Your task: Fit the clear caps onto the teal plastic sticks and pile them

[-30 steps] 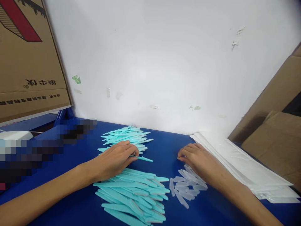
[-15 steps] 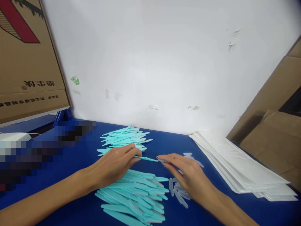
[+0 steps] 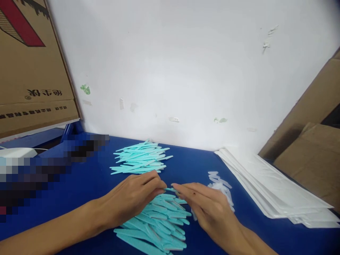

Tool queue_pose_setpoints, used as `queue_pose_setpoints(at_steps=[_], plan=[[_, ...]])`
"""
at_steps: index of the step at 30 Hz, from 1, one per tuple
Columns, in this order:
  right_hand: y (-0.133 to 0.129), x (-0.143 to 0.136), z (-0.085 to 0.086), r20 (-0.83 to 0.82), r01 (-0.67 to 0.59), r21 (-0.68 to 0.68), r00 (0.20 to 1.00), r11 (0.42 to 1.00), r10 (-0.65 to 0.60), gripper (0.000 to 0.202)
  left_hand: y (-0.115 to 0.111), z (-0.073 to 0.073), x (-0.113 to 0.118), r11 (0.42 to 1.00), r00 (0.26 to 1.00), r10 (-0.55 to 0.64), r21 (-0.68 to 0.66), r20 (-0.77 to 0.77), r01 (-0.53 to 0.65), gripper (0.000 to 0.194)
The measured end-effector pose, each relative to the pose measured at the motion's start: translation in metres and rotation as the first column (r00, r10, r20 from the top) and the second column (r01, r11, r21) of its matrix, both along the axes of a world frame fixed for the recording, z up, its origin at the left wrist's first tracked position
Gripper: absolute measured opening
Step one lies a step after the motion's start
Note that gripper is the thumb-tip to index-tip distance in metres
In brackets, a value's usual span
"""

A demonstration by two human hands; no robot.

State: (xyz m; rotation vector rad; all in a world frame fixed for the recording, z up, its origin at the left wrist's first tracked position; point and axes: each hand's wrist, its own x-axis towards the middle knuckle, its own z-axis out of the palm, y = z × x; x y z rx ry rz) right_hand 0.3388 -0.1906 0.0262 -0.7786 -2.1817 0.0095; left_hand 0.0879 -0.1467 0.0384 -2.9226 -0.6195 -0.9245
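1. One turquoise stick (image 3: 170, 190), over the nearer turquoise pile's (image 3: 162, 221) far edge.
2. Two hands: the left hand (image 3: 135, 196) pinches one end, the right hand (image 3: 209, 202) the other.
3. One farther turquoise pile (image 3: 140, 157); pieces overlap beyond counting.
4. One clear-piece pile (image 3: 219, 185), partly hidden.
5. One white stack (image 3: 281, 191).

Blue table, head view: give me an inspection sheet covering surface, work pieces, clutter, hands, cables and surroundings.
Surface: blue table, partly covered.
Work pieces: near teal pile, far teal pile; translucent pieces, partly hidden by the right hand.
Clutter: white packets stacked at right; pixelated patch at left, unreadable.
Hands: left hand pinches a slim teal piece; right fingertips at its other end, grip unclear.
Cables: thin white line at far left, possibly one.
Surroundings: marked white wall; cardboard both sides.
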Motion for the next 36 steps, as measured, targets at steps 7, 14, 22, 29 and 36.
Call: queue_pose_setpoints(at_steps=[7, 14, 22, 29, 36], plan=[[0.015, 0.021, 0.021, 0.269, 0.121, 0.164, 0.949, 0.979, -0.162, 0.027, 0.016, -0.002, -0.006, 0.996, 0.996, 0.086, 0.028, -0.011, -0.085, 0.024], [0.046, 0.081, 0.032, 0.501, 0.462, 0.216, 0.704, 0.860, -0.504, 0.025, 0.063, -0.004, -0.040, 0.935, 0.935, 0.352, -0.023, -0.042, -0.353, 0.031], [0.059, 0.111, 0.025, 0.669, 0.535, -0.001, 0.628, 0.845, -0.397, 0.027, 0.070, -0.010, -0.046, 0.933, 0.920, 0.340, -0.051, -0.198, -0.356, 0.036], [0.063, 0.114, 0.020, 0.668, 0.538, -0.139, 0.671, 0.831, -0.322, 0.029, 0.041, 0.010, -0.031, 0.968, 0.973, 0.129, -0.190, -0.192, -0.166, 0.027], [0.061, 0.110, 0.017, 0.640, 0.554, -0.097, 0.671, 0.827, -0.374, 0.023, 0.019, 0.019, -0.024, 0.865, 0.968, -0.025, -0.491, -0.248, -0.104, 0.018]])
